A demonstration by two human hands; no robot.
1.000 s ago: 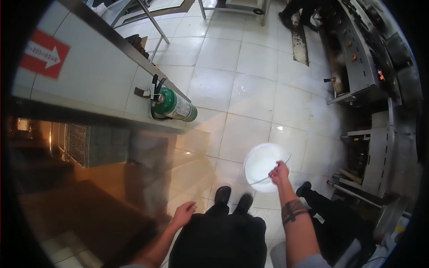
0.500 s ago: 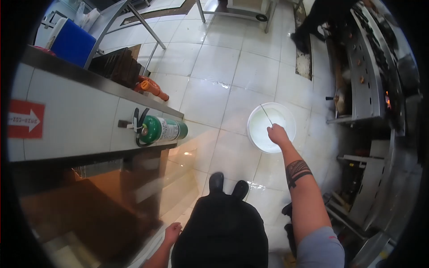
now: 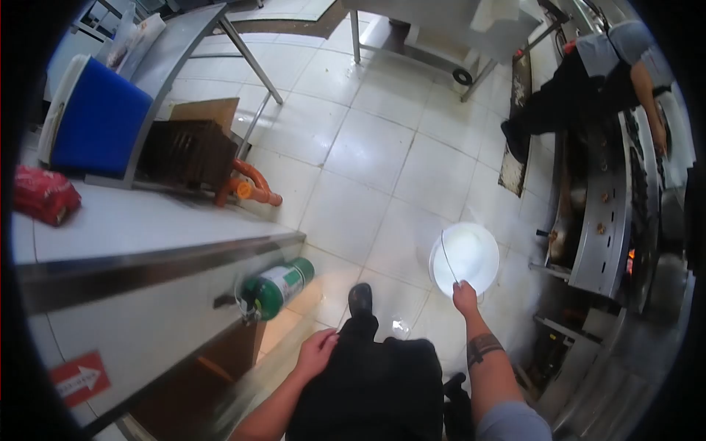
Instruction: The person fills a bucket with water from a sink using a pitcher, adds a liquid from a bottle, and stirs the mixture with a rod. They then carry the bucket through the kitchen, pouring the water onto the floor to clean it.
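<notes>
My right hand (image 3: pixel 465 298) is closed around the thin wire handle of a white bucket (image 3: pixel 434 268). The bucket is upright and open at the top, with something white and pale inside. Its handle (image 3: pixel 447 257) slants across the opening toward my fist. My left hand (image 3: pixel 316 353) is beside my thigh, holding nothing, its fingers loosely bent and a little apart. Below the bucket lies a white tiled floor (image 3: pixel 368 165), with my dark boot (image 3: pixel 360 300) stepping on it.
A green fire extinguisher (image 3: pixel 283 288) hangs on the low wall at left. Orange pipe (image 3: pixel 257 192) sticks out beyond it. On the right, a person (image 3: pixel 562 95) stands at a steel stove (image 3: pixel 588 242) with a flame. A wheeled steel table (image 3: pixel 412 18) is ahead.
The view has moved forward along the floor. The bucket has come along, still held by my right hand. My left hand has swung forward, and more of the other person shows.
</notes>
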